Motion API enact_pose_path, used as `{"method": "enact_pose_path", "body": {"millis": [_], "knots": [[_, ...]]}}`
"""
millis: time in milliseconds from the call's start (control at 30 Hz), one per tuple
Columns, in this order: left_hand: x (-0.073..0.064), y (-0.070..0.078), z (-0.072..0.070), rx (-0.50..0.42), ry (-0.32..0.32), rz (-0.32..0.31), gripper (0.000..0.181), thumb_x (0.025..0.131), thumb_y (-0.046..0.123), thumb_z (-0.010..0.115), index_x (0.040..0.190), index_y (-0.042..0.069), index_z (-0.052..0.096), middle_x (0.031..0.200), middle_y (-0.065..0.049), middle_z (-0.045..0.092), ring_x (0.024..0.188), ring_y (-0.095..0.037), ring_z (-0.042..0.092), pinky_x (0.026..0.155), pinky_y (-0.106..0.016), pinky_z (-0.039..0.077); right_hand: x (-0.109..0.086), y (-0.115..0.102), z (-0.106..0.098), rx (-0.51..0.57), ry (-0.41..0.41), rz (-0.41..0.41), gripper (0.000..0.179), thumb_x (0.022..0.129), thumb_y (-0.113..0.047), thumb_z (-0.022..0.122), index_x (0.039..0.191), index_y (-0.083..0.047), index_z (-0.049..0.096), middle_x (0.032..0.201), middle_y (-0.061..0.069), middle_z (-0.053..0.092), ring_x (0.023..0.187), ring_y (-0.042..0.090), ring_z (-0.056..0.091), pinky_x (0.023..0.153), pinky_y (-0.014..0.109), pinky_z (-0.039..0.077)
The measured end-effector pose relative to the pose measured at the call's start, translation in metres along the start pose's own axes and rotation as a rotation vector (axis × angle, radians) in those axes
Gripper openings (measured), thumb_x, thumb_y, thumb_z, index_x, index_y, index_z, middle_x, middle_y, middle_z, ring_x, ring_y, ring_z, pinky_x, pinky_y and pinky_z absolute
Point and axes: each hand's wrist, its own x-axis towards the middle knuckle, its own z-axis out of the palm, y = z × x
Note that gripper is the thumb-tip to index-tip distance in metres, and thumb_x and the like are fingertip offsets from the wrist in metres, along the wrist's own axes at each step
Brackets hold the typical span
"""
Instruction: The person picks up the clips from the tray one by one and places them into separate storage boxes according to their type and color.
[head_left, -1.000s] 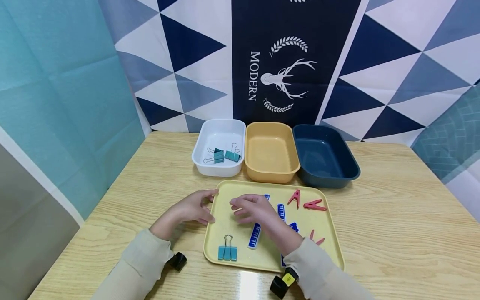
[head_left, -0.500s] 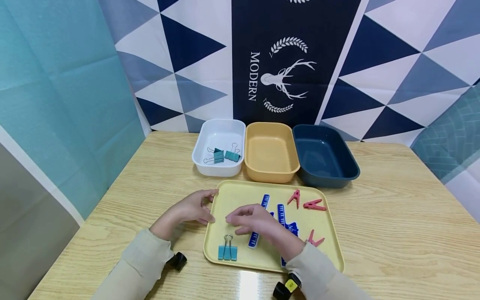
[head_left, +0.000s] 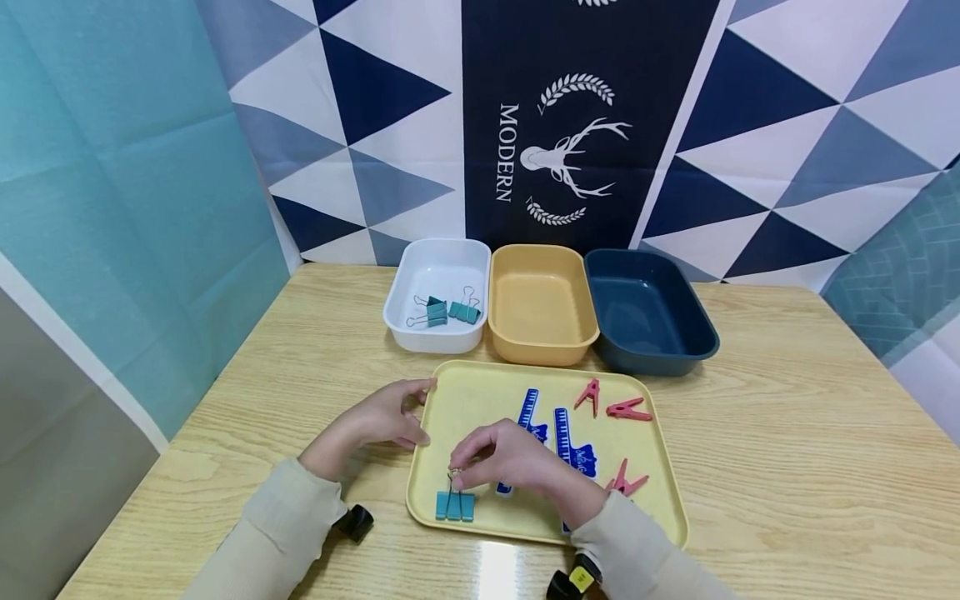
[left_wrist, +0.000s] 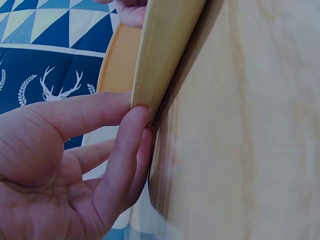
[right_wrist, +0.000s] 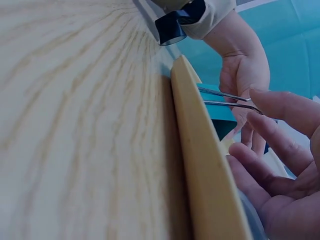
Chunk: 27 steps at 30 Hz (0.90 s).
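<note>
A teal binder clip (head_left: 455,506) stands at the near left corner of the yellow tray (head_left: 465,400). My right hand (head_left: 498,457) pinches the clip's wire handles between thumb and index finger; in the right wrist view the wire handles (right_wrist: 225,100) run up to those fingertips. At the tray's left rim, my left hand (head_left: 386,414) holds the edge, thumb and fingertips meeting the rim in the left wrist view. Also on the tray lie flat blue-and-white strips (head_left: 564,433) with key-like markings, one partly behind my right hand, and red clothespins (head_left: 628,410).
Behind the tray, a white bin (head_left: 442,337), an orange bin (head_left: 543,308) and a dark blue bin (head_left: 652,312) stand side by side. Several teal binder clips (head_left: 465,312) lie in the white one. A patterned cloth (head_left: 405,108) hangs at the table's back.
My right hand has moved down and toward me, from above the middle of the tray to the binder clip, and now pinches its handles. The left hand has stayed at the rim.
</note>
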Motion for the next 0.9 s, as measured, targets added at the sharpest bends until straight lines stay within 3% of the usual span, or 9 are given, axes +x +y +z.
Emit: {"method": "enact_pose_path", "body": {"millis": [333,533,900], "knots": [[0.0009,0.0000,0.0000,0.005,0.001,-0.001,0.083,0.070,-0.015,0.069,0.143,0.002,0.033,0.117,-0.014,0.044,0.070,-0.019,0.055,0.063,-0.033,0.058,-0.0020,-0.0029,0.0028,0.009,-0.006,-0.009,0.013,0.079,-0.011,0.074,0.083,0.001,0.070,0.101,0.006,0.063,0.088,0.015,0.058,0.073,0.026,0.051],[0.0003,-0.0005,-0.0006,0.009,0.001,-0.004,0.082,0.070,-0.015,0.069,0.143,0.002,0.034,0.116,-0.013,0.043,0.070,-0.018,0.054,0.063,-0.033,0.058,-0.0025,-0.0054,0.0037,0.123,-0.007,0.049,0.016,0.081,-0.010,0.071,0.088,0.004,0.068,0.094,0.007,0.065,0.073,0.017,0.064,0.062,0.031,0.057],[-0.0011,0.0018,-0.0004,0.014,0.009,-0.005,0.082,0.070,-0.014,0.070,0.142,0.003,0.035,0.116,-0.014,0.044,0.071,-0.019,0.054,0.063,-0.033,0.058,0.0029,-0.0050,-0.0005,0.290,0.024,0.090,0.016,0.084,-0.009,0.068,0.092,0.004,0.067,0.097,0.009,0.065,0.078,0.019,0.065,0.072,0.037,0.057]]}}
